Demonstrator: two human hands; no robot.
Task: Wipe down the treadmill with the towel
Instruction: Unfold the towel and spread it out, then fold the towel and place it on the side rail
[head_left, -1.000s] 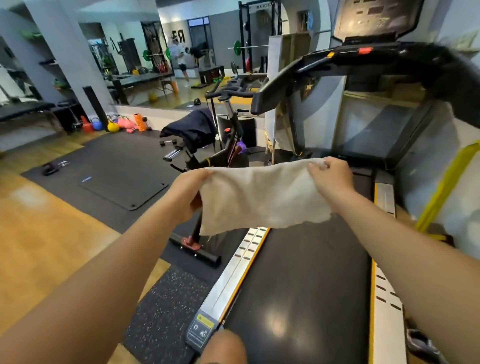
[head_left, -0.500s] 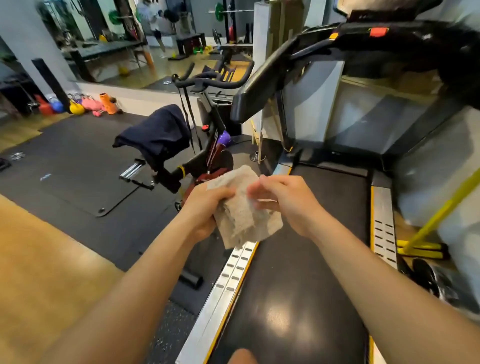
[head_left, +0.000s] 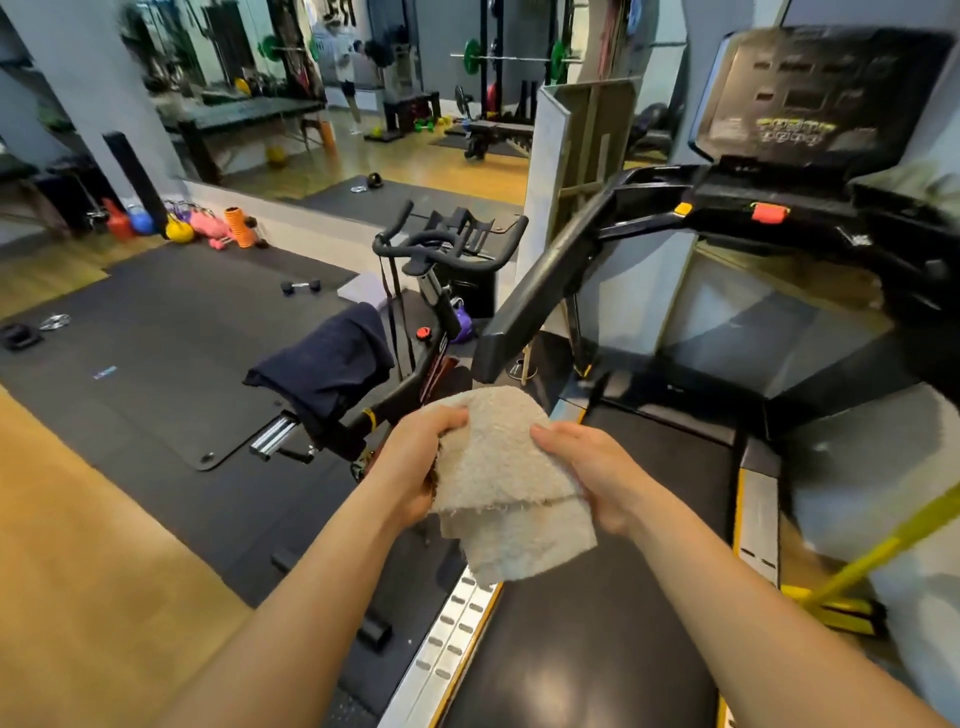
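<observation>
A beige terry towel (head_left: 506, 483), folded into a thick pad, hangs in the air between my hands above the treadmill's left side rail (head_left: 447, 644). My left hand (head_left: 421, 457) grips its left edge and my right hand (head_left: 592, 473) grips its right edge. The black treadmill belt (head_left: 597, 623) runs forward below my arms. The left handrail (head_left: 540, 291) slopes up from just beyond the towel to the console (head_left: 815, 98), which has a red safety key (head_left: 769, 212) under it.
An exercise bike (head_left: 431, 312) with a dark cloth over its saddle stands close on the left on black floor mats. Kettlebells and a roller (head_left: 197, 226) line the mirror wall. A yellow bar (head_left: 883, 545) leans at the treadmill's right. A person stands far back.
The towel was stretched flat between my hands; it is now folded into a compact pad held closer together. My view has lifted, so the console and handrail show more fully.
</observation>
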